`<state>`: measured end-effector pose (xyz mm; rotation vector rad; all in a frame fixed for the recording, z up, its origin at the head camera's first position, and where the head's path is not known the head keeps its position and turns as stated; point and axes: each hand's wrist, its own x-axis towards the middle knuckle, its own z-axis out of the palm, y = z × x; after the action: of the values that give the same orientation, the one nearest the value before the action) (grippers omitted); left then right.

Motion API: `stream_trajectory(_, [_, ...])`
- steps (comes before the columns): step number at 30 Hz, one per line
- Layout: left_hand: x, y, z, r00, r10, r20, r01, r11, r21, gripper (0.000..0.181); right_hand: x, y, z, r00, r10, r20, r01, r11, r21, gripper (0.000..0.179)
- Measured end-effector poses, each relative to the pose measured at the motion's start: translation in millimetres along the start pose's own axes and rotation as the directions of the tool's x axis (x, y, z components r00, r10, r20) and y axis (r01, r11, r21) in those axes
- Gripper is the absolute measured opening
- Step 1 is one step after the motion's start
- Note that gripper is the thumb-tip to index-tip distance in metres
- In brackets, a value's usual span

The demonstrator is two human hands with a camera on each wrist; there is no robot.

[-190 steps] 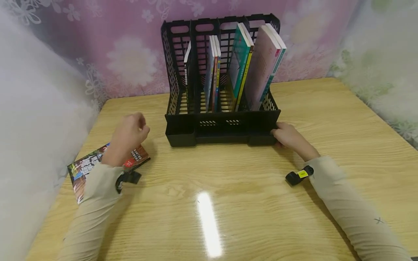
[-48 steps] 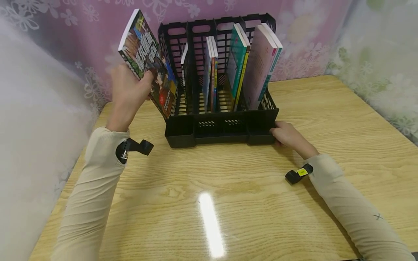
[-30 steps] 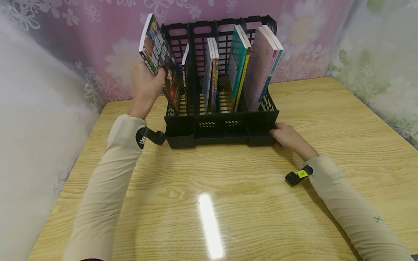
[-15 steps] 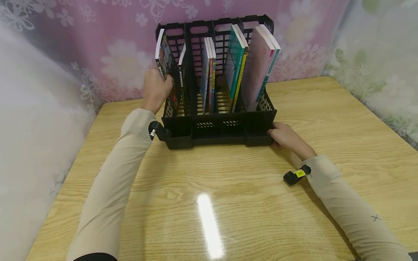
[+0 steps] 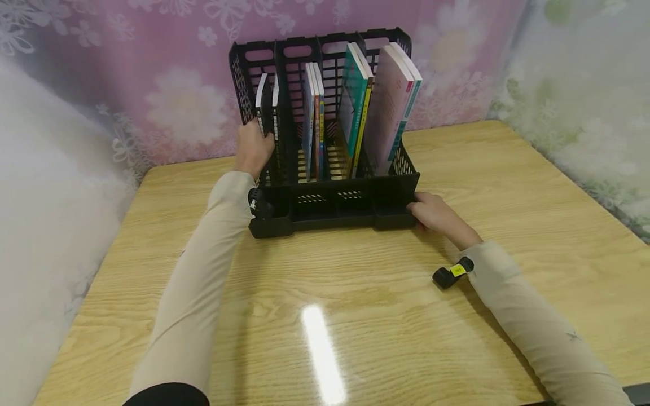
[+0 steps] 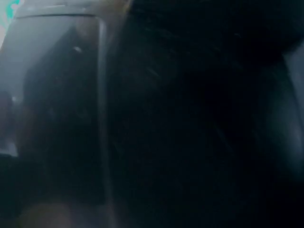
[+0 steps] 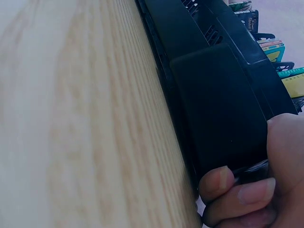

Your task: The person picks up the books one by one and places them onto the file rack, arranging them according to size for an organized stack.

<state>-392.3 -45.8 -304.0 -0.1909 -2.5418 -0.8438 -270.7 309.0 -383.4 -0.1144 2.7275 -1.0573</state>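
Observation:
A black mesh desktop book organizer [image 5: 332,221] stands against the wall with upright books in its compartments. In the leftmost one, my left hand [image 5: 254,148] grips a dark-covered book [image 5: 261,96], thumb on its right side. A second thin dark book [image 5: 276,107] stands just to its right; the lower part of the gripped book is hidden behind my hand. My right hand [image 5: 434,214] holds the organizer's front right corner. In the right wrist view, its curled fingers [image 7: 242,197] wrap the end of the front bin [image 7: 218,95]. The left wrist view is nearly filled with dark, blurred black plastic.
The other compartments hold thin books [image 5: 313,124], a green book with a yellow-spined one [image 5: 358,101], and large pink and teal books [image 5: 393,107]. The wooden table [image 5: 386,316] runs toward me. Flower-patterned cloth [image 5: 188,107] hangs behind and at the sides.
The book lay on the table at left; my left hand has lifted it and lowered it, moving right, into the leftmost compartment. My right hand stays at the organizer's corner.

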Motion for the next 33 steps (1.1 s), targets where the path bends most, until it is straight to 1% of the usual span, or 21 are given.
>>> stream_trajectory(3, [6.7,0.5,6.0,1.0,-0.003,-0.006,0.003,1.0,-0.014,0.019,-0.8,0,-2,1.0,0.005,-0.009,-0.005,1.0,0.0,0.025])
stream_trajectory(8, [13.3,1.2,5.6,1.0,-0.019,-0.003,0.019,1.0,-0.01,0.021,1.1,1,-1,1.0,0.012,-0.012,-0.012,1.0,0.0,0.027])
stream_trajectory(12, [14.2,1.2,6.2,1.0,-0.016,-0.018,0.016,1.0,-0.013,0.017,2.0,2,-1,1.0,0.007,-0.019,-0.008,1.0,-0.011,0.028])
stream_trajectory(16, [13.3,1.1,10.3,0.999,-0.019,-0.042,0.018,1.0,-0.016,0.015,2.3,3,-1,1.0,0.014,-0.017,-0.014,1.0,-0.008,0.029])
stream_trajectory(18, [14.2,1.5,12.4,0.999,-0.028,-0.044,0.027,1.0,-0.009,0.016,2.1,3,-1,1.0,0.016,-0.018,-0.016,1.0,-0.004,0.028])
stream_trajectory(19, [14.4,1.0,12.0,0.999,-0.03,-0.036,0.03,1.0,-0.003,0.017,2.3,2,0,1.0,0.015,-0.015,-0.015,1.0,-0.002,0.028])
stream_trajectory(20, [15.2,0.7,11.3,0.999,-0.038,-0.011,0.039,0.999,0.005,0.02,2.3,1,0,1.0,0.014,-0.015,-0.014,1.0,-0.003,0.027])
stream_trajectory(21, [15.8,1.0,9.7,0.999,-0.044,0.026,0.044,0.999,0.029,0.023,2.4,1,0,1.0,0.011,-0.014,-0.011,1.0,-0.003,0.027])
stream_trajectory(22, [16.7,1.9,7.3,0.994,-0.056,0.092,0.051,0.997,0.057,0.03,2.2,1,0,1.0,0.008,-0.014,-0.009,1.0,-0.005,0.026])
stream_trajectory(23, [18.0,2.9,4.7,0.982,-0.066,0.175,0.054,0.996,0.073,0.038,2.1,0,0,1.0,0.007,-0.014,-0.007,1.0,-0.009,0.026])
stream_trajectory(24, [19.2,4.4,1.7,0.96,-0.076,0.269,0.055,0.995,0.086,0.049,2.0,0,-1,1.0,0.008,-0.014,-0.008,1.0,-0.013,0.026])
stream_trajectory(25, [20.4,6.0,-1.5,0.929,-0.083,0.36,0.045,0.992,0.114,0.061,2.1,0,-1,1.0,0.005,-0.013,-0.006,1.0,-0.016,0.027])
stream_trajectory(26, [21.2,7.1,-4.3,0.888,-0.092,0.451,0.037,0.991,0.13,0.072,2.0,1,-2,1.0,0.007,-0.014,-0.007,1.0,-0.017,0.027])
stream_trajectory(27, [21.6,8.1,-6.9,0.841,-0.1,0.532,0.033,0.991,0.133,0.083,2.0,1,-3,1.0,0.007,-0.014,-0.008,1.0,-0.018,0.027])
stream_trajectory(28, [21.5,8.4,-8.9,0.795,-0.108,0.597,0.036,0.991,0.131,0.092,2.0,1,-3,1.0,0.009,-0.013,-0.009,1.0,-0.018,0.027])
stream_trajectory(29, [21.1,7.9,-10.0,0.765,-0.107,0.635,0.029,0.991,0.132,0.097,2.0,1,-3,1.0,0.01,-0.01,-0.01,1.0,-0.016,0.028])
stream_trajectory(30, [20.1,6.8,-10.8,0.742,-0.111,0.661,0.017,0.989,0.147,0.1,2.1,1,-3,1.0,0.01,-0.007,-0.01,1.0,-0.011,0.028])
stream_trajectory(31, [18.7,5.0,-10.9,0.731,-0.11,0.674,-0.004,0.986,0.165,0.101,2.3,1,-3,1.0,0.009,-0.002,-0.009,1.0,-0.008,0.028])
stream_trajectory(32, [17.2,2.8,-10.6,0.723,-0.109,0.683,-0.013,0.985,0.172,0.101,2.4,0,-3,1.0,0.01,0.002,-0.01,1.0,-0.006,0.028])
stream_trajectory(33, [15.5,0.5,-10.3,0.722,-0.109,0.683,-0.027,0.982,0.185,0.1,2.7,0,-2,1.0,0.008,0.006,-0.008,1.0,-0.005,0.028])
